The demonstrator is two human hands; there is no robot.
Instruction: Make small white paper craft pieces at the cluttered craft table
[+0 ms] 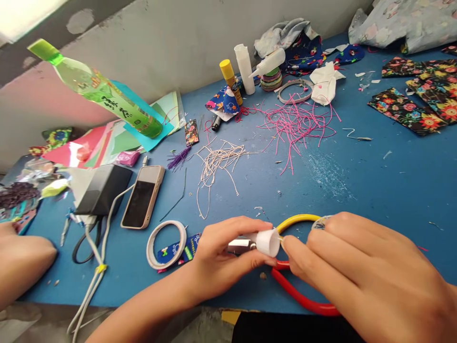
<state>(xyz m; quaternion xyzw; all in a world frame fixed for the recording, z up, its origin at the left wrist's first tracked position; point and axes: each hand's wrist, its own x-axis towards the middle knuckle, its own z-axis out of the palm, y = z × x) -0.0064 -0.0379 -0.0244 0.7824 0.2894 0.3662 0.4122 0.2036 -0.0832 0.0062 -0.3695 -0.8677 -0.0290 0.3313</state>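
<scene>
My left hand (pixel 228 252) grips a small white plastic cap (pixel 268 243) between thumb and fingers, its open end facing right. Close beside it, my right hand (pixel 360 267) pinches something thin and pale at the cap's mouth; the fingers hide most of it. A bit of clear, whitish material (pixel 319 222) shows behind the right knuckles. Under both hands lie scissors with a yellow and red handle (pixel 303 302), their blades partly covered by my left hand. A roll of white tape (pixel 152 243) rests left of my left hand, over a blue patterned fabric piece (pixel 193 243).
Bundles of beige cord (pixel 219 162) and pink cord (pixel 300 124) lie mid-table. Behind them stand a glue stick (pixel 230 78) and a white bottle (pixel 244 69). At left are a phone (pixel 143 196), cables, a green tea bottle (pixel 103 95) and another person's arm (pixel 24 267).
</scene>
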